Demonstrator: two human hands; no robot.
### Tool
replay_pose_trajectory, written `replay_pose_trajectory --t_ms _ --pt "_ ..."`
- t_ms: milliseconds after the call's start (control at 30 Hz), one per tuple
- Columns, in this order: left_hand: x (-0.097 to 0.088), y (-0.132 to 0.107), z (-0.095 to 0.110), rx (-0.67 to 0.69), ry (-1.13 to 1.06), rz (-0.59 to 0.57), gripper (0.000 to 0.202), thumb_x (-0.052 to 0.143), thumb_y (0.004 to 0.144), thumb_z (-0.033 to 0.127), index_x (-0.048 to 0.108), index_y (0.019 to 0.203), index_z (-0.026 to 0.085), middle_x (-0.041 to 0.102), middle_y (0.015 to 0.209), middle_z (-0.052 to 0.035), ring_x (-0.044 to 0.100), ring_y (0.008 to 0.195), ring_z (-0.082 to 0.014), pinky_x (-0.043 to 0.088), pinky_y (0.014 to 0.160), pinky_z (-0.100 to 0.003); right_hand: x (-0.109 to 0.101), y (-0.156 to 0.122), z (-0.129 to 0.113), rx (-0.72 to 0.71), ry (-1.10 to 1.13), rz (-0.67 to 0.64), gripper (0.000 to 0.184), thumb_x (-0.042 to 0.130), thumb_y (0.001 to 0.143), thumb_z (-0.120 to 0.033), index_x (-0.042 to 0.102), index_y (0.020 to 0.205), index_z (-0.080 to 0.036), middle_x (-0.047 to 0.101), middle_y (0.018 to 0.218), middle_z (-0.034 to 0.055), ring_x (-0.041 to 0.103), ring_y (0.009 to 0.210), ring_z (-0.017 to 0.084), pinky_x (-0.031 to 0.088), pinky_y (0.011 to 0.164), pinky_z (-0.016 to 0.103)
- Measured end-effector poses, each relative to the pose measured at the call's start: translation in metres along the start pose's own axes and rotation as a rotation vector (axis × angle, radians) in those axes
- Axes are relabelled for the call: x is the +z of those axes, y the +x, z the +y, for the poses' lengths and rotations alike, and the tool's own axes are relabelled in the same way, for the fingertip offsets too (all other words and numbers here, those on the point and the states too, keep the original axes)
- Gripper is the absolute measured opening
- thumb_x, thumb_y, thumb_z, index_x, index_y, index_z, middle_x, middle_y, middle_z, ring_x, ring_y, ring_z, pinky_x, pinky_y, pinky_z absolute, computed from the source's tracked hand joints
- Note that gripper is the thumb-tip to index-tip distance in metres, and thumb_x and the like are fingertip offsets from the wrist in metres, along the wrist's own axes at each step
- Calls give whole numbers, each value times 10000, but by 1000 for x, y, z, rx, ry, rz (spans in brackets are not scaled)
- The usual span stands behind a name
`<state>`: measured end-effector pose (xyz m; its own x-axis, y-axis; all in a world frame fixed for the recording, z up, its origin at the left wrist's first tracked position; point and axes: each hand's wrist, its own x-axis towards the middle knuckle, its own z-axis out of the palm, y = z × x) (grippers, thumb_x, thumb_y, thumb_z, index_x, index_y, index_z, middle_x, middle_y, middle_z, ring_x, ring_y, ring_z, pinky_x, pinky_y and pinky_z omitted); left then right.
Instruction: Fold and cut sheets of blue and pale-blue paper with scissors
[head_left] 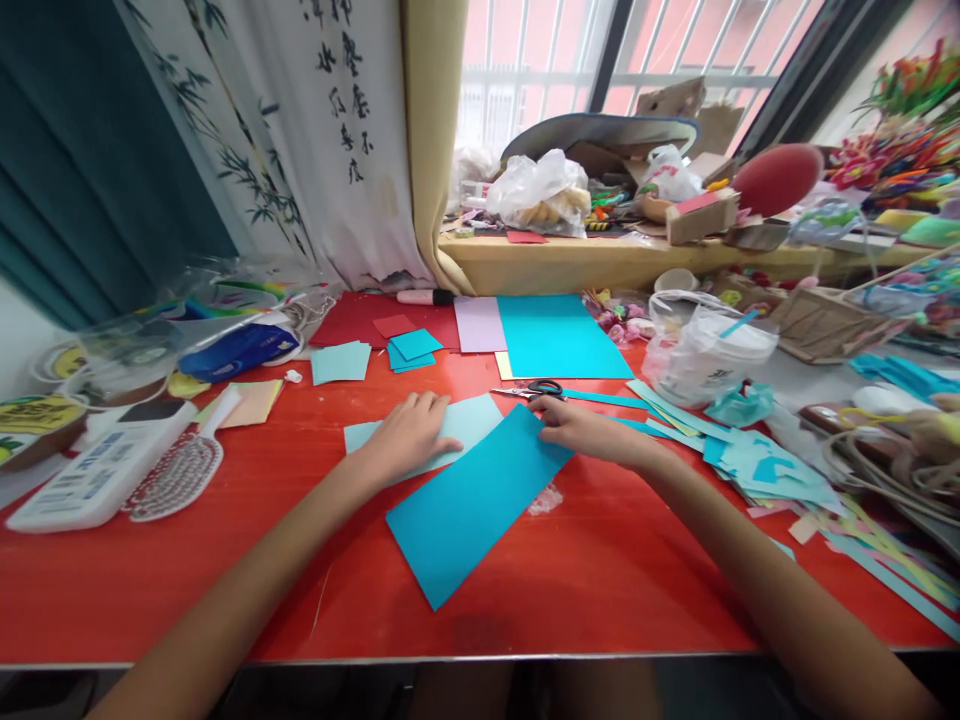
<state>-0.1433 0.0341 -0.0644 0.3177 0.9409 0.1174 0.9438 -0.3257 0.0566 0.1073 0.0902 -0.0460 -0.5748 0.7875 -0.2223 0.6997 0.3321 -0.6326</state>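
Red table (600, 560) fills the lower frame, cluttered along its left, top and right edges, with a bare patch at centre. Blue sheet (472, 505) lies flat at centre frame, tilted, one corner pointing toward the bottom edge and the opposite corner up-right. It partly overlaps the pale blue sheet (472, 420) just above it. Left hand (409, 435), left of centre, rests palm down on the pale sheet with fingers spread loosely and gripping nothing; probably pinning it so it doesn't slide. Right hand (585, 428), right of centre, has its fingers (551, 408) closed on the blue sheet's upper-right corner, thumb side hidden, so it looks like a pinch; likely holding the corner to steer or line it up. The rest of the sheet stretches away from those fingertips toward lower left, touching the table. Scissors (536, 390) lie shut just above the right hand, near but untouched. Paper scraps (772, 465) are piled at right.
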Motion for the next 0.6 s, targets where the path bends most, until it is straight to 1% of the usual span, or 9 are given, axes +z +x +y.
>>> replay_pose_trajectory --t_ms 100,167,267,333,367,433,467,533,600 --pt "5 8 -3 -102 -103 49 368 540 791 340 510 1085 120 544 1080 -134 462 1029 -276 379 833 -360 7 3 3 -17 -110 59 426 417 753 -170 454 1177 -192 601 957 77 569 777 207 394 565 275" --pt "9 12 -5 -161 -161 67 235 532 790 253 545 990 131 572 1007 -115 492 984 -255 388 799 -332 12 5 6 -40 -172 69 421 434 750 -162 458 1171 -169 602 936 89 570 769 219 410 574 295" --pt "5 12 -8 -187 -180 92 132 476 813 221 561 875 142 596 901 -95 542 876 -228 395 724 -308 18 7 5 -140 -240 304 469 480 732 -132 442 1199 -119 543 1105 151 510 1003 281 423 786 390" --pt "-6 9 -13 -254 -219 186 166 431 835 254 560 825 150 594 834 -81 552 812 -222 389 679 -306 19 5 -1 -204 -143 473 497 500 752 -151 401 1238 -121 471 1219 162 427 1136 284 366 917 432" --pt "-14 6 -16 -320 -293 275 187 423 836 278 561 802 157 590 783 -65 555 771 -215 386 652 -301 19 4 -5 -223 -26 481 503 506 773 -185 377 1257 -139 450 1250 153 422 1152 270 363 936 434" --pt "-28 0 -22 -473 -570 383 229 443 816 356 557 757 167 569 669 -27 544 646 -188 380 571 -279 20 0 -16 -245 280 325 509 520 806 -278 348 1276 -189 440 1275 128 476 1114 234 423 900 408" --pt "-33 -2 -25 -518 -766 362 250 462 798 396 561 766 168 566 640 -15 534 592 -174 380 536 -268 22 -2 -21 -252 418 219 512 529 810 -312 347 1277 -208 438 1282 121 505 1084 221 450 874 394" --pt "-38 -6 -26 -536 -1075 180 303 511 758 448 581 833 163 581 634 -12 520 529 -153 381 480 -253 30 -7 -32 -258 635 57 551 562 800 -333 332 1292 -237 441 1284 116 539 1044 209 473 852 385" --pt "-36 -7 -20 -459 -1177 -25 351 529 751 451 592 933 158 611 697 -31 538 550 -153 406 479 -255 41 -12 -41 -285 831 -64 609 581 794 -331 279 1319 -268 431 1297 106 567 1002 197 494 835 388"
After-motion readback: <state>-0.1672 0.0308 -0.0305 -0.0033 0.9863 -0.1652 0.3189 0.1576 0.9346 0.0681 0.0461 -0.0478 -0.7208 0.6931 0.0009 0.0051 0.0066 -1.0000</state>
